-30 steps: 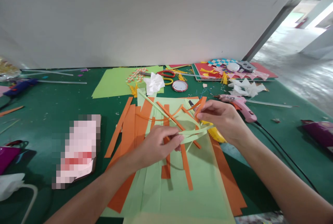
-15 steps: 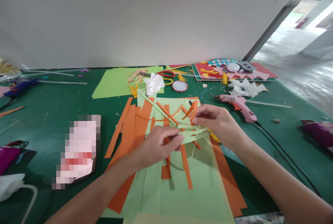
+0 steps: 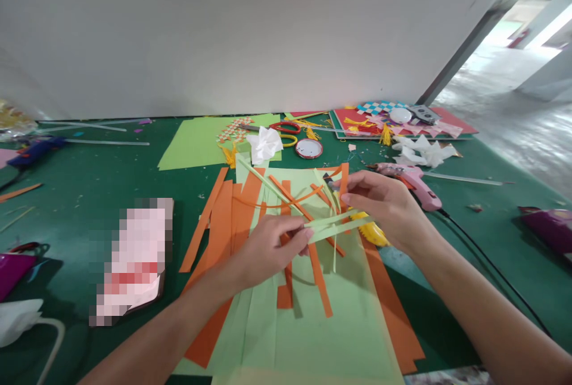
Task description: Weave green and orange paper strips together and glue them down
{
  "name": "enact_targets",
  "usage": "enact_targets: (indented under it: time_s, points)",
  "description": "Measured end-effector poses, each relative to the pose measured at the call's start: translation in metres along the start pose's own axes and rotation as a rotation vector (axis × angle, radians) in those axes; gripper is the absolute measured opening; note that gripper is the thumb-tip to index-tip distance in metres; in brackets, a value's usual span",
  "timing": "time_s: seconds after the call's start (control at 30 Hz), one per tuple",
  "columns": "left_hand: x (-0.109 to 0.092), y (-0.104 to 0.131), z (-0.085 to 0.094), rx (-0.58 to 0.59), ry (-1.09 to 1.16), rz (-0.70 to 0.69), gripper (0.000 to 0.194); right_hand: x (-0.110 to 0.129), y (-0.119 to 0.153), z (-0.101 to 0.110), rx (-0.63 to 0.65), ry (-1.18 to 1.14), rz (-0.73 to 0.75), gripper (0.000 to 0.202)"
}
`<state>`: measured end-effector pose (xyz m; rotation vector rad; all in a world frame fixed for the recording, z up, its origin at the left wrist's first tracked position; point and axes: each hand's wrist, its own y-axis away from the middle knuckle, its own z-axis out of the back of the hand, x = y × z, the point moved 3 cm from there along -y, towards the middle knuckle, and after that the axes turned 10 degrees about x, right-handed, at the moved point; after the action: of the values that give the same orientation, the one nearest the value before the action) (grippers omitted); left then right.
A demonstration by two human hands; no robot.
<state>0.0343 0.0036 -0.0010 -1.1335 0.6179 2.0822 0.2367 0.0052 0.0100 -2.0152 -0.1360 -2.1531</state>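
Note:
My left hand [image 3: 279, 245] pinches the left ends of light green paper strips [image 3: 337, 230], which stretch to the right above the paper. Between the fingertips of my right hand [image 3: 378, 197] is an orange paper strip [image 3: 344, 179], held nearly upright. Its lower part crosses near the green strips. More orange strips [image 3: 319, 278] hang or lie below my left hand, some overlapping. Underneath lie light green paper sheets [image 3: 330, 337] and wide orange paper strips [image 3: 221, 218]. A yellow object [image 3: 374, 233] shows partly below my right hand.
A pink glue gun [image 3: 417, 185] with a black cord lies right of my right hand. Behind are scissors [image 3: 288, 139], crumpled tissue [image 3: 264, 145], a round white-faced item [image 3: 308, 148] and a red folder [image 3: 344, 126]. A phone [image 3: 138, 254] lies left; a wall [image 3: 250, 33] stands behind.
My right hand has moved slightly right and up, drawing the orange strip away from the woven strips and straightening it. More of the yellow object shows. My left hand is nearly still.

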Motion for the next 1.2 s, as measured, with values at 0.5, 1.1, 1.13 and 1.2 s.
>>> enact_targets:
  time_s: [0.5,1.1,1.13,1.2]
  points:
    - [0.006,0.000,0.003,-0.055,0.177,0.033,0.038,0.003,0.003,0.005,-0.082,-0.044,0.034,0.016]
    - [0.001,-0.001,-0.001,0.016,-0.019,0.021,0.037,0.004,0.006,-0.015,0.026,0.097,-0.117,0.022]
    - [0.002,-0.001,-0.002,0.017,-0.026,0.018,0.037,0.005,0.007,-0.015,0.033,0.121,-0.109,0.023]
    - [0.002,0.000,-0.002,0.020,-0.039,0.011,0.038,0.006,0.008,-0.017,0.053,0.173,-0.092,0.024]
